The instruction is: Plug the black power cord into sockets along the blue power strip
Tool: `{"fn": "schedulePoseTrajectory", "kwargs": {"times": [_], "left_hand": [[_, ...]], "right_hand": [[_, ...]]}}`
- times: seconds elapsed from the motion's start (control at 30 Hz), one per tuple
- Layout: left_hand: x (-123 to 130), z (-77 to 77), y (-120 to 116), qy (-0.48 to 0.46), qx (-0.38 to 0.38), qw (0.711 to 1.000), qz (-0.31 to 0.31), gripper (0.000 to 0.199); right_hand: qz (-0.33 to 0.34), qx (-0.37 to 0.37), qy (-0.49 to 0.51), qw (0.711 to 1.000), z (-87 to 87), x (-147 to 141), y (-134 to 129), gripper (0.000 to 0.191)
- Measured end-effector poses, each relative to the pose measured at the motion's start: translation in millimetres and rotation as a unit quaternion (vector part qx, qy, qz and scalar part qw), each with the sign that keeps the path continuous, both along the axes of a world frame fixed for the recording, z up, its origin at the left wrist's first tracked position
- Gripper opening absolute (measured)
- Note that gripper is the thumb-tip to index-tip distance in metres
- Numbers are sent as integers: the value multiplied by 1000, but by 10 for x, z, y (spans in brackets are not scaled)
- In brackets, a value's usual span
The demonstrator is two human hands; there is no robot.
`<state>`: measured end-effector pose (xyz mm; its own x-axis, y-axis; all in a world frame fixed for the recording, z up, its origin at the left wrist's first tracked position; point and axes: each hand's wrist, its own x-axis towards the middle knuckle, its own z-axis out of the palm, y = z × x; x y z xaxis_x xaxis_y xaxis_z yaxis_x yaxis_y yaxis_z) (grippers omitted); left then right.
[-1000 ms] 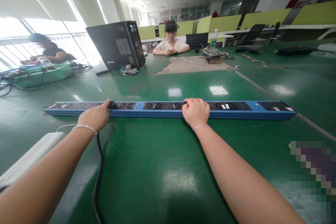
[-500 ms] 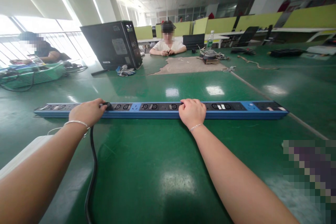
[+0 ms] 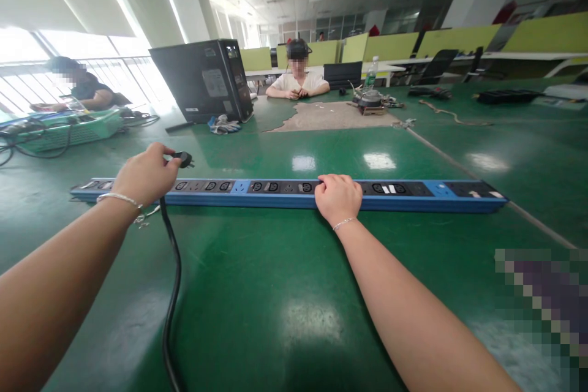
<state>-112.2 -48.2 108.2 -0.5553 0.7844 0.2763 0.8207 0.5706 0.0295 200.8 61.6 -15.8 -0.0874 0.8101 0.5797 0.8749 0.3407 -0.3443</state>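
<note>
A long blue power strip (image 3: 275, 201) with black and blue sockets lies across the green table in front of me. My left hand (image 3: 149, 173) is closed on a black power plug (image 3: 184, 160), held above the strip's left part and apart from it, its prongs pointing right. From the plug a thick black cord (image 3: 176, 275) runs down toward the table's near side. Right of the strip's middle, my right hand (image 3: 340, 199) is closed over the strip and grips it; its fingertips are hidden behind the strip.
A black computer case (image 3: 206, 82) stands at the back left, with gloves (image 3: 223, 125) beside it. Farther left is a green basket (image 3: 87, 130) with cables. One person (image 3: 297, 73) sits across the table, another (image 3: 85, 86) at the left. A bottle (image 3: 371, 72) stands at the back.
My left hand has lifted the plug up off the strip's sockets, and the cord has risen with it. My right hand stays on the strip.
</note>
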Motion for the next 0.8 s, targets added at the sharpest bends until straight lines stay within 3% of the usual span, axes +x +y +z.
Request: {"fn": "schedulePoseTrajectory", "kwargs": {"times": [0.13,0.47,0.8], "left_hand": [[80,82,-6,-26,-21,999,-43,47],[418,-158,241,-87,-69,987,-117,43],[568,-276,405,-59,-73,990,-105,43]], "right_hand": [[2,-1,1,1000,0,1,-1,32],[0,-4,-2,1000,-2,0,4,32],[0,-9,-3,1000,1,-2,-4,33]]}}
